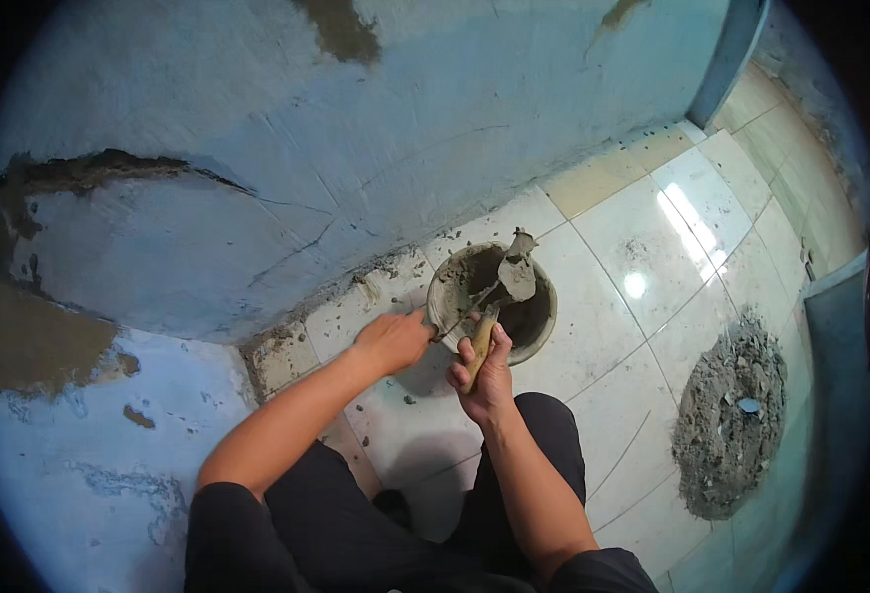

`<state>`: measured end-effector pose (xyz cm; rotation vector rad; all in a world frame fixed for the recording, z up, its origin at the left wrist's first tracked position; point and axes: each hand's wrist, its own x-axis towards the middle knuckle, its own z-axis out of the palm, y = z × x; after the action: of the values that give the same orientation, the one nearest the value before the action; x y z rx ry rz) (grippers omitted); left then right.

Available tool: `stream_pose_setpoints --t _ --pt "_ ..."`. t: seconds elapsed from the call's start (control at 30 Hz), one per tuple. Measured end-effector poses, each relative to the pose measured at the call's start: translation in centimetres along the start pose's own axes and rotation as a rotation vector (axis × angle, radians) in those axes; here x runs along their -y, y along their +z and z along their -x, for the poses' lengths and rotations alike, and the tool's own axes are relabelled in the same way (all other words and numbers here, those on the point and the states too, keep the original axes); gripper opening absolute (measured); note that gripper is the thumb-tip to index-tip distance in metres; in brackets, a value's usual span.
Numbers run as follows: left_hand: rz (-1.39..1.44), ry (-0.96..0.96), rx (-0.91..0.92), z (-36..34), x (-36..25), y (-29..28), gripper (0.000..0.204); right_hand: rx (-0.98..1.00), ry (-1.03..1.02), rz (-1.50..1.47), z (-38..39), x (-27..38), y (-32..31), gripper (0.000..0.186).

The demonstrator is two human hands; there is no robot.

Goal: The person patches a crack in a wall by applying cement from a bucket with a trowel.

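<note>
A round bucket (551,321) stands on the tiled floor in front of me, with grey mortar (462,280) clinging to its inside. Closed at the bucket's near left rim is my left hand (395,342); its fingertips are partly hidden. A thin rod, perhaps the bucket's wire handle, runs from there across the opening. My right hand (490,381) is wrapped round the wooden handle of a trowel (480,348). The trowel's blade, coated with a lump of mortar (517,276), is over the bucket's far right part.
A blue wall (385,128) rises ahead, with a long dark crack (109,170) and brown patches. To the left is another patched wall (89,465). A heap of grey mortar or rubble (731,420) lies on the floor at right. Crumbs line the wall's foot.
</note>
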<state>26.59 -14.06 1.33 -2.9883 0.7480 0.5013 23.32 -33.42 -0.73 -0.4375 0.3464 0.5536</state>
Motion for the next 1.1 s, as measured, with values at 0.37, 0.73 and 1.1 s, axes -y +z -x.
stream_pose_setpoints --t 0.37,0.73,1.1 --pt "1.355 -0.481 0.037 7.4 -1.4 2.0 0.025 -0.093 -0.095 0.286 -0.2 -0.1 5.3 0.048" --pt "1.485 -0.538 -0.499 11.9 2.8 8.2 0.011 0.189 -0.17 0.338 -5.8 -13.6 18.3 0.047" --pt "1.756 -0.792 -0.265 10.3 4.1 6.5 0.039 0.296 -0.291 0.269 -11.1 -24.0 26.2 0.028"
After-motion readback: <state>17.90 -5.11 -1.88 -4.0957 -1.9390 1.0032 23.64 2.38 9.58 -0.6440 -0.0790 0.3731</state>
